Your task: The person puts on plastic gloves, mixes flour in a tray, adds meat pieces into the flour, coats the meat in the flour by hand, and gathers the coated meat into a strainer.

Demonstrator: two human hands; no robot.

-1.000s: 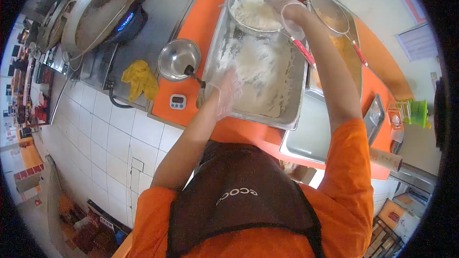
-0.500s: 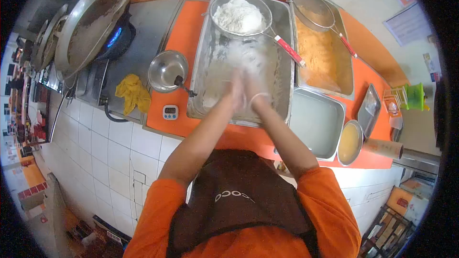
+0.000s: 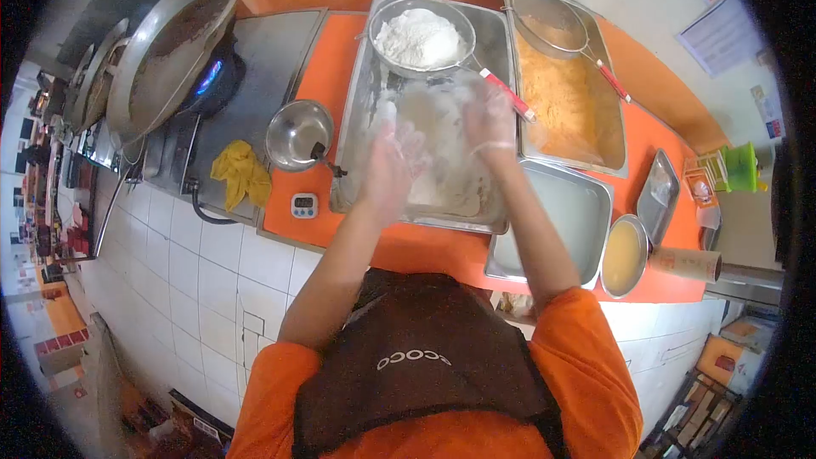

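My left hand [image 3: 393, 168], dusted white, hovers over the left part of a floured metal tray [image 3: 347, 172], its fingers spread and holding nothing. Over the tray's right side is my right hand [image 3: 490, 123], somewhat blurred, fingers stretched out, just beside the red handle [image 3: 508, 95] of a sieve; I see no grip on it. That sieve [image 3: 393, 58] rests across the far end of the tray and carries a heap of white flour [image 3: 418, 37]. Loose flour [image 3: 442, 172] coats the tray's bottom between my hands.
Right of the tray are a pan of orange breading [image 3: 552, 93] with a second sieve [image 3: 551, 24], a pan of cloudy liquid [image 3: 557, 212] and a bowl of yellow liquid [image 3: 623, 257]. At left: steel bowl [image 3: 297, 132], timer [image 3: 303, 206], yellow cloth [image 3: 240, 174], wok [image 3: 170, 51] over a blue flame.
Pressed together and blurred over the tray before, my hands have now moved apart, the left one leftward and the right one rightward and up toward the sieve handle.
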